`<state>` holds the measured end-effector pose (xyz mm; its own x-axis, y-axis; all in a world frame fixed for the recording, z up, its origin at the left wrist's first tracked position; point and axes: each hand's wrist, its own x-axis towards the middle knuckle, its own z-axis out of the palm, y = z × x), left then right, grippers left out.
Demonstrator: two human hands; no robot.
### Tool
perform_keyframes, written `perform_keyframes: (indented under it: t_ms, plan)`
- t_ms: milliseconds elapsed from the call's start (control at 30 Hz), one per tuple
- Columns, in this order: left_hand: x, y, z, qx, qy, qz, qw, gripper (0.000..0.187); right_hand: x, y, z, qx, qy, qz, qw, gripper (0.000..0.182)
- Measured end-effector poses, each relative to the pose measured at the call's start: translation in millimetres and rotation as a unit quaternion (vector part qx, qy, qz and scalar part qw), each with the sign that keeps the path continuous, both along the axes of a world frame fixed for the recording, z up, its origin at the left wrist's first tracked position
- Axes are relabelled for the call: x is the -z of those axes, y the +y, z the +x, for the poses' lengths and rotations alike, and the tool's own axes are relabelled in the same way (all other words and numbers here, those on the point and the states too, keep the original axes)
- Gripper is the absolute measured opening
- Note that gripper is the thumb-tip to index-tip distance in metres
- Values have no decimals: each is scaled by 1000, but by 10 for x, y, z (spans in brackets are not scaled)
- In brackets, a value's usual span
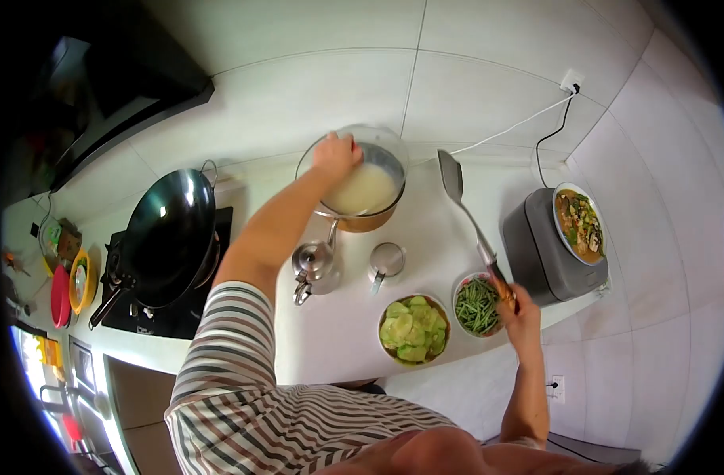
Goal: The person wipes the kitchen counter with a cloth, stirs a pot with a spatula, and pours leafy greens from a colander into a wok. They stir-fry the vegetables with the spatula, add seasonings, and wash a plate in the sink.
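My left hand [338, 154] reaches to the back of the counter, its fingers closed around the top of a clear glass lid [378, 134]. Beneath the lid stands a pot [366, 220] with pale, cloudy liquid inside. In my right hand [522, 317] is a wok spatula [451, 176], gripped by its dark and wooden handle, with the metal blade pointing up toward the wall. Below that handle sits a bowl of cut green beans [477, 305]. Beside it is a bowl of sliced green vegetable [414, 329].
A black wok [172, 237] rests on the stove [160, 321] at left. A metal kettle [312, 260] and a lidded glass jar [387, 260] stand before the pot. At right, a grey appliance [528, 245] carries a plate of cooked food [580, 226]; cords run to a wall socket [571, 81].
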<state>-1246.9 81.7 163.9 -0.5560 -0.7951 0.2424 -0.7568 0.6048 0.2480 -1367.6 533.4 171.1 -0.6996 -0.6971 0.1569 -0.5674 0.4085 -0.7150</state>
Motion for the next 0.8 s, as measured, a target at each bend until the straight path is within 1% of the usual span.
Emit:
perform_keyframes:
  t_ms: [100,167,233,300,367,400,467,567,633,700,800]
  plan:
    - [-413,-38,453,-15,147,-13,989,34,-377,-414,-55,-66,141,28,987,36]
    - [-687,42,875,15,241,64,968,31,-618,-773,-81,-107,165,102,975,35]
    - [-899,370,1335,42,362,174,915,27,-757,-1158,-96,-178,228,108,951,30]
    - [-861,599,1817,44,413,269,869,24,-775,-1568,-116,-228,291,143,918,24]
    - [-838,1037,2198,-29,443,280,851,23,-788,-1893,-75,-264,330,192,886,17]
    - [-754,1191,2414,-26,430,283,857,23,-760,-2026,-64,-265,330,190,886,17]
    - [-604,1507,2807,-38,402,305,862,22,-686,-2228,-47,-276,376,238,852,13]
    - [-329,1891,3303,-62,374,370,848,22,-651,-2360,-45,-268,395,245,844,11]
    - [-183,2124,3566,-69,359,389,846,22,-747,-2376,-2,-267,393,260,841,12]
    - [-85,2312,3746,-103,349,390,846,22,-791,-2384,18,-264,391,275,837,13]
    - [19,2513,3925,-121,378,398,827,23,-794,-2401,20,-264,401,291,828,11]
